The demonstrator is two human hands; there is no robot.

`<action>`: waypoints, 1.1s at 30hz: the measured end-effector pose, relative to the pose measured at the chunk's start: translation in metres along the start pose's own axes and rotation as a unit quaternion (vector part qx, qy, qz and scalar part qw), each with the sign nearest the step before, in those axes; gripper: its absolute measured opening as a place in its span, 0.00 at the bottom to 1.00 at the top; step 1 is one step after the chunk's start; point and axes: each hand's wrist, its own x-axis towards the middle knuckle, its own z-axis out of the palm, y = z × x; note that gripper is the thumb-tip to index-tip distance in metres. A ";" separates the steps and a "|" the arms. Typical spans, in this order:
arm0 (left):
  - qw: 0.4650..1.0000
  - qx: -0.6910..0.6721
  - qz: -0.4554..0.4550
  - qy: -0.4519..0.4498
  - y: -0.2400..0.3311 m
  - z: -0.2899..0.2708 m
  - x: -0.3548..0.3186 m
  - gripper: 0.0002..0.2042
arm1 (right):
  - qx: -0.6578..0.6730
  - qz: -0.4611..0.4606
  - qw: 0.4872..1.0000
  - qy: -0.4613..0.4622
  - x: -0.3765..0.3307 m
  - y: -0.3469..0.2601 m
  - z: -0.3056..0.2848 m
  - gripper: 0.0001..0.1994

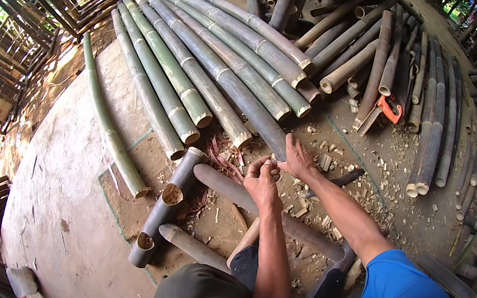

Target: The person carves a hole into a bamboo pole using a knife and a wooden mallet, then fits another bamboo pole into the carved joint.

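My right hand point(297, 158) is closed around the near end of a long dark bamboo pole point(238, 89), which stretches away from me over the floor. Just left of that end is my left hand point(262, 181), its fingers curled and pinched together; whatever they hold is too small to make out. To the left of my hands lies a short dark bamboo piece point(157, 224) with two rounded notches cut in it. A smooth bamboo length point(226, 188) runs beneath my left arm. Right of my right forearm rests a dark, narrow tool-like piece point(346, 179).
Several green bamboo poles point(159, 61) lie side by side ahead. An orange-handled saw point(390, 110) leans among stacked bamboo point(356, 62) at the right. Wood chips point(327, 160) litter the concrete floor point(62, 177). A single pole point(107, 120) lies apart at left.
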 end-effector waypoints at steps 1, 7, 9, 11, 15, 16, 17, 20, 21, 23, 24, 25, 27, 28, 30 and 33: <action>1.000 -0.001 -0.006 0.009 0.000 -0.005 0.002 0.07 | 0.023 0.005 0.999 -0.022 0.001 0.000 -0.001 0.48; 0.997 -0.057 -0.030 0.049 0.011 -0.030 0.018 0.09 | 0.262 -0.039 0.954 -0.141 -0.043 0.046 -0.048 0.49; 0.995 -0.088 -0.032 0.020 0.004 -0.032 0.019 0.12 | 0.321 -0.012 0.925 -0.201 -0.091 0.076 -0.088 0.51; 0.996 -0.083 -0.040 -0.003 0.002 -0.028 0.014 0.17 | 0.403 0.018 0.878 -0.256 -0.142 0.098 -0.124 0.52; 0.981 -0.120 -0.119 -0.096 -0.003 0.008 -0.012 0.30 | 0.503 0.115 0.794 -0.322 -0.250 0.137 -0.182 0.51; 0.974 -0.130 -0.136 -0.125 -0.001 0.012 -0.019 0.34 | 0.521 0.157 0.766 -0.342 -0.272 0.133 -0.199 0.51; 0.962 -0.140 -0.177 -0.151 -0.010 0.020 -0.023 0.40 | 0.508 0.187 0.773 -0.330 -0.298 0.131 -0.210 0.52; 0.888 -0.275 -0.270 -0.252 -0.047 0.038 -0.037 0.42 | 0.366 0.253 0.850 -0.283 -0.376 0.121 -0.231 0.55; 0.939 -0.169 -0.268 -0.134 -0.054 0.043 -0.052 0.35 | 0.262 0.236 0.899 -0.260 -0.391 0.111 -0.217 0.56; 0.945 -0.157 -0.223 -0.180 -0.077 0.039 -0.075 0.24 | 0.133 0.244 0.954 -0.114 -0.426 0.076 -0.193 0.54; 0.946 -0.156 -0.217 -0.183 -0.071 0.038 -0.083 0.22 | 0.110 0.295 0.944 -0.097 -0.437 0.069 -0.185 0.48; 0.955 -0.118 -0.212 -0.173 -0.074 0.031 -0.095 0.20 | 0.094 0.304 0.946 -0.059 -0.452 0.072 -0.173 0.46; 0.955 -0.105 -0.216 -0.174 -0.084 0.030 -0.109 0.19 | 0.041 0.281 0.959 0.006 -0.477 0.082 -0.141 0.43; 0.957 -0.084 -0.209 -0.181 -0.084 0.031 -0.117 0.18 | 0.028 0.273 0.961 0.030 -0.490 0.088 -0.124 0.42; 0.962 -0.058 -0.188 -0.190 -0.080 0.041 -0.133 0.18 | 0.017 0.255 0.963 0.082 -0.501 0.101 -0.095 0.42; 0.959 -0.001 -0.125 -0.256 -0.047 0.070 -0.154 0.22 | 0.079 0.195 0.958 0.193 -0.496 0.116 -0.059 0.43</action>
